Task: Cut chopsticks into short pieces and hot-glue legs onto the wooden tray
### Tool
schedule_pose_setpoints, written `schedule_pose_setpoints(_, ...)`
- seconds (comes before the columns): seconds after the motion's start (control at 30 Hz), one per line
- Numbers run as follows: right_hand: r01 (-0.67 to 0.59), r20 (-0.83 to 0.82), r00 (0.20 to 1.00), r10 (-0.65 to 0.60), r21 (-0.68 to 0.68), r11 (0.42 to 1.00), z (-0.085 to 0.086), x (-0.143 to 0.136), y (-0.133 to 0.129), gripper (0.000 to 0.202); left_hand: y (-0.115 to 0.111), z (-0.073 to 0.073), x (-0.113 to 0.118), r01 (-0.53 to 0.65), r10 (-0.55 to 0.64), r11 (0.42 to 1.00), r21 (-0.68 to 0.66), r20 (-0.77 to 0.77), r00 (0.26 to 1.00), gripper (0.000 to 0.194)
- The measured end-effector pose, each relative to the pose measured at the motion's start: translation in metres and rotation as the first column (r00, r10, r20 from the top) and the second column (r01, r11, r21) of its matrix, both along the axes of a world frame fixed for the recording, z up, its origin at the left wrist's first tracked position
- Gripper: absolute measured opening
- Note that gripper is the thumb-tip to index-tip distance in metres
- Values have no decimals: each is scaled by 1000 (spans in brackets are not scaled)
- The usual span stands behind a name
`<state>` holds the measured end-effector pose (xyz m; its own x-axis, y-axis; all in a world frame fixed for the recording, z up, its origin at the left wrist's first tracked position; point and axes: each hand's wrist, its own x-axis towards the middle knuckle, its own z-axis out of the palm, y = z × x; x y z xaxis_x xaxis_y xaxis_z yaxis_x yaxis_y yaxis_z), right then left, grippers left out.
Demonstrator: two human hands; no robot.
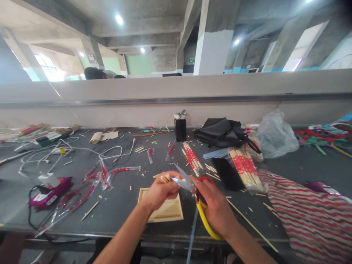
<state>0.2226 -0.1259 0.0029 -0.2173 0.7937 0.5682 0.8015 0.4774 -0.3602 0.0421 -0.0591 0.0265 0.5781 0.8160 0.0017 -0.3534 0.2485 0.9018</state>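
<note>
My left hand [162, 190] is closed around several short wooden sticks [165, 178], whose ends stick out above the fingers. In my right hand [213, 200] is a pair of scissors [205, 218] with yellow and red handles. Their blades are apart and reach to the fingertips of my left hand. What lies between the blades is too small to make out. Beneath my left hand, a shallow wooden tray [180, 211] rests on the dark table. A translucent bluish strip [192, 234] hangs below the scissors.
Red-wrapped chopsticks [244, 167], a black phone [227, 172] and striped cloth [310, 212] lie right. A black bag [220, 132] and dark container [180, 129] stand behind. A purple power strip [51, 194], white cables [90, 154] and red-and-clear wrappers [79, 198] occupy the left.
</note>
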Motion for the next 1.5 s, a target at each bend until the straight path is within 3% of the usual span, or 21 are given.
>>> schedule_pose_setpoints(0.47, -6, -20, 1000, 7, 46, 999, -5, 1, 2, 57, 2, 7, -6, 26, -26, 999, 46, 5, 1000, 35)
schedule_pose_setpoints(0.77, 175, -204, 972, -116, 299, 938, -15, 7, 12, 36, 2, 4, -8, 168, -179, 981, 98, 114, 977, 30)
schedule_pose_setpoints(1.2, 182, -375, 921, -103, 180, 967, 2, -9, 8, 30, -4, 2, 6, 165, -159, 986, -27, 149, 976, 20)
schedule_pose_setpoints(1.37, 141, -330, 941, -74, 183, 973, 0, -11, 11, 32, -4, 4, 6, 136, -131, 991, -18, 170, 977, 15)
schedule_pose_setpoints(1.5, 170, -271, 954, -127, 140, 975, -3, -9, 12, 33, 0, 6, 1, 89, -84, 996, -21, 178, 980, 17)
